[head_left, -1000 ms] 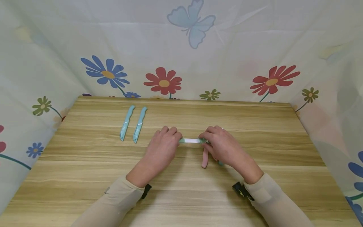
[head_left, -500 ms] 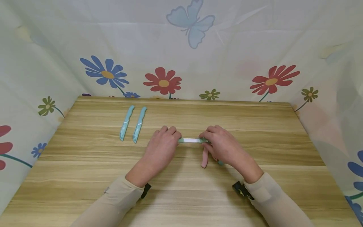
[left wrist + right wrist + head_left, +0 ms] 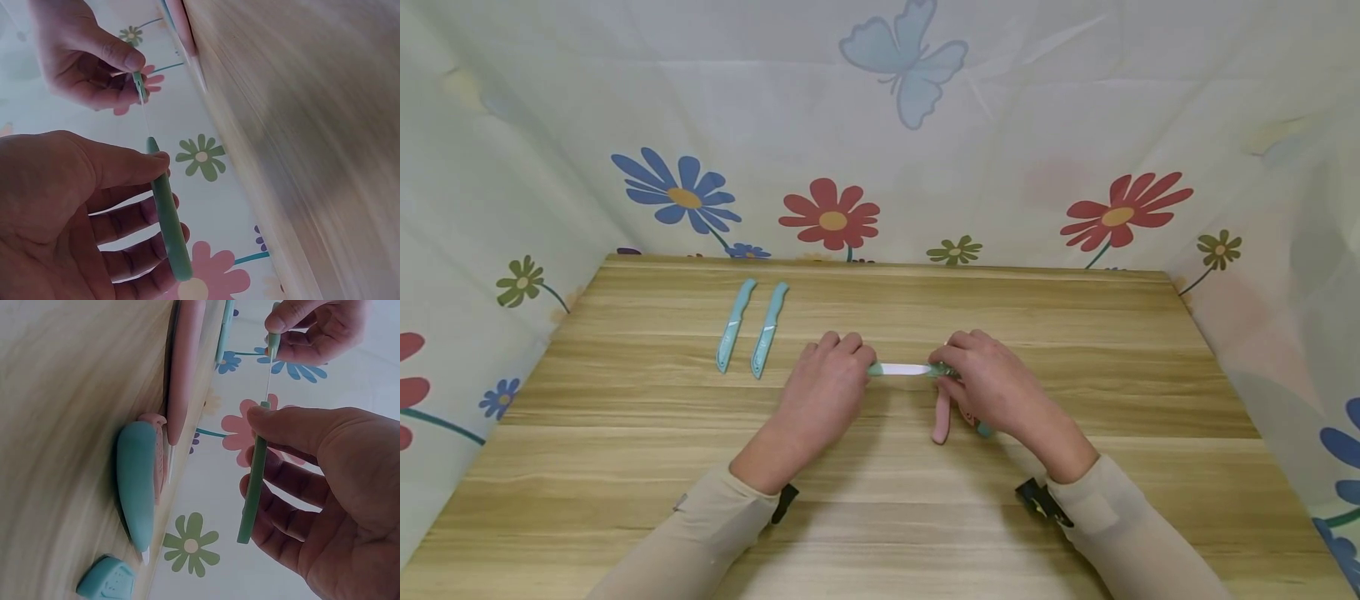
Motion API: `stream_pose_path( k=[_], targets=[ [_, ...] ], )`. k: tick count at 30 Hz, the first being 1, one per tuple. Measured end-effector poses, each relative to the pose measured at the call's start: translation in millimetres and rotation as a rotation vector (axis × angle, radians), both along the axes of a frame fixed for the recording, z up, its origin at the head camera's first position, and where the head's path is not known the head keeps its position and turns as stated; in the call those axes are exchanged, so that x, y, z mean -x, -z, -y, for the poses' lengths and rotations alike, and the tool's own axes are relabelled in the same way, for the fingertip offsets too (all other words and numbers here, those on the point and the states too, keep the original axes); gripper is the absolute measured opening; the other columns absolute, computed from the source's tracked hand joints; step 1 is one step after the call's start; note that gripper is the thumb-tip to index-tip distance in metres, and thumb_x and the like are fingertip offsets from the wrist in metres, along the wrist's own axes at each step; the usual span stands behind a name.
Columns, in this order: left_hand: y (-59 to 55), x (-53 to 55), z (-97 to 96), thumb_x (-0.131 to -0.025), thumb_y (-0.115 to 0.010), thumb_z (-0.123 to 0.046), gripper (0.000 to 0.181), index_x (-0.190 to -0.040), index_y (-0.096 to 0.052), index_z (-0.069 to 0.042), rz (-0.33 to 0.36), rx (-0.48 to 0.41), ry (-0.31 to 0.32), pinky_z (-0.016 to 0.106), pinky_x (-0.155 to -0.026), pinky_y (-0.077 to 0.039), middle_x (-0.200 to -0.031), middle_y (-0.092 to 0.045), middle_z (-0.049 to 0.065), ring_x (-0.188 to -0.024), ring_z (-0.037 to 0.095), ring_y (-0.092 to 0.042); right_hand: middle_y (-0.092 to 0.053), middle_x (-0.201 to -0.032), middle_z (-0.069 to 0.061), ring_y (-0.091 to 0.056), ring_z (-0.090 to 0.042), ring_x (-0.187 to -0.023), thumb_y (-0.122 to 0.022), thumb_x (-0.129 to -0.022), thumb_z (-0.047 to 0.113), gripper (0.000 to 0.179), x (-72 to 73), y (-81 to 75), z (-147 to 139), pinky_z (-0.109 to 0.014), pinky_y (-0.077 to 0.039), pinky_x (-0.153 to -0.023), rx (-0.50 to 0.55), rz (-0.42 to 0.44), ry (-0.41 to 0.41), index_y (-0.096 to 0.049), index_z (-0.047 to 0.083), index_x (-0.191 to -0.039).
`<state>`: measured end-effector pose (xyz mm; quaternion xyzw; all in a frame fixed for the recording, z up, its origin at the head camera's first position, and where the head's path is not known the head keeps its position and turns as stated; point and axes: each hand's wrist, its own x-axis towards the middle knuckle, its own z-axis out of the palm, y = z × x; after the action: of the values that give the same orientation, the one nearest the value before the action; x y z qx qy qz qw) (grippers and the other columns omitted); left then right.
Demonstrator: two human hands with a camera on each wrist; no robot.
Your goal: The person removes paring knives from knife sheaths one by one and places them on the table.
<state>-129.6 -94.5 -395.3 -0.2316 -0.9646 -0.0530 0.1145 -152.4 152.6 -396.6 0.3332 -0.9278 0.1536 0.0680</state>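
My left hand pinches the green handle of a small knife between thumb and fingers. Bare white blade spans the gap between my hands, held level above the table. In my right hand is a green knife sheath, with the blade's tip end at its mouth. Below that hand lies a pink-handled knife, its pale blade bare. Beside it, in the right wrist view, are a turquoise-handled knife, a pink sheath and a turquoise sheath; the head view mostly hides these.
Two light-blue sheathed knives lie side by side at the back left of the wooden table. A flower-printed cloth rises behind the table and along both sides.
My left hand has shifted slightly left with the handle, and a little more blade shows outside the green sheath. My right hand has hardly moved.
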Motion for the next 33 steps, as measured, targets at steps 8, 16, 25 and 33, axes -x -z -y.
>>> stream_pose_path(
  k=[8,16,25,33],
  targets=[
    [0.2,1.1,0.5,-0.092,-0.082,-0.009,0.011,-0.101,-0.076,-0.01,0.005,0.006,-0.01,0.039,-0.068,-0.05,-0.094,-0.066,0.005,-0.087,0.027,-0.059,-0.071,-0.106,-0.006,-0.064,-0.025,-0.094,-0.086,-0.091,0.013,0.024,0.9,0.1,-0.8,-0.041,-0.058,-0.082,-0.002,0.012,0.014,-0.079,0.008,-0.114],
    [0.0,1.6,1.6,-0.091,-0.08,-0.007,0.01,-0.1,-0.076,-0.009,-0.003,0.007,-0.021,0.038,-0.066,-0.049,-0.093,-0.065,0.005,-0.084,0.026,-0.058,-0.071,-0.107,-0.007,-0.065,-0.026,-0.093,-0.086,-0.092,0.014,0.023,1.9,-0.5,-2.2,-0.042,-0.059,-0.083,0.001,0.006,0.018,-0.079,0.007,-0.113],
    [0.2,1.6,2.7,-0.092,-0.078,-0.007,0.009,-0.101,-0.075,-0.008,0.016,0.001,-0.045,0.039,-0.066,-0.05,-0.094,-0.065,0.005,-0.085,0.026,-0.058,-0.071,-0.108,-0.009,-0.065,-0.027,-0.095,-0.085,-0.092,0.012,0.024,2.3,-0.2,-2.3,-0.042,-0.059,-0.084,-0.004,0.011,0.019,-0.079,0.006,-0.115],
    [0.5,2.6,2.0,-0.092,-0.076,-0.008,0.011,-0.103,-0.074,-0.008,0.049,-0.023,-0.068,0.039,-0.066,-0.049,-0.096,-0.065,0.005,-0.085,0.025,-0.057,-0.071,-0.111,-0.011,-0.066,-0.029,-0.098,-0.084,-0.092,0.009,0.025,2.8,-0.5,-2.9,-0.043,-0.059,-0.084,0.007,0.023,0.019,-0.078,0.003,-0.116]
  ],
)
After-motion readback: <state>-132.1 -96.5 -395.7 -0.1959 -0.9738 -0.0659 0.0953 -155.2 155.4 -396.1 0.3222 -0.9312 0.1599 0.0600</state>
